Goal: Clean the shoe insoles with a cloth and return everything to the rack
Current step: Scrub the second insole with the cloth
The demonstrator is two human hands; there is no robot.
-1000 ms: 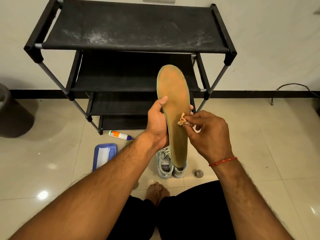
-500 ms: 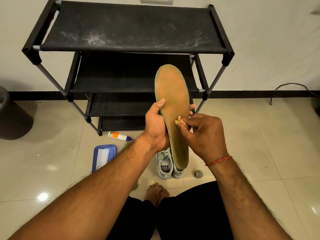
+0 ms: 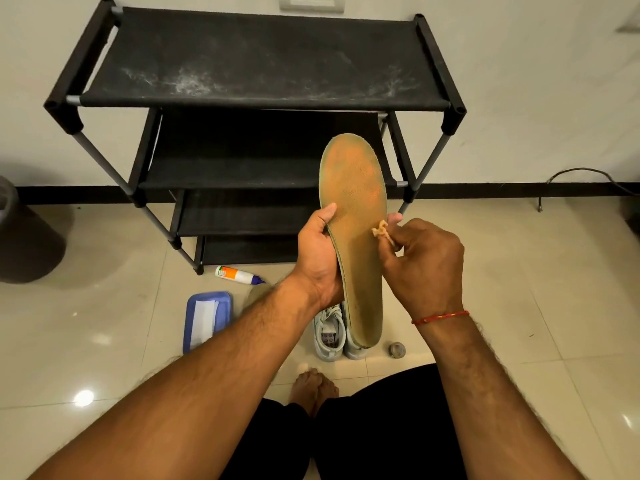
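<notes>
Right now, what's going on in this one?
A person is cleaning a tan insole. The left hand grips it by its edge and holds it up on end in front of the black rack. The right hand pinches a small scrap of cloth against the insole's face, near its right edge. A pair of pale shoes stands on the floor below, with a small bottle and a blue tray lying to their left.

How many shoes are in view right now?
2. One shoe stands just below the left hand; the second shoe sits against it, mostly hidden behind the insole. The rack shows none, though parts of its shelves are blocked.
</notes>
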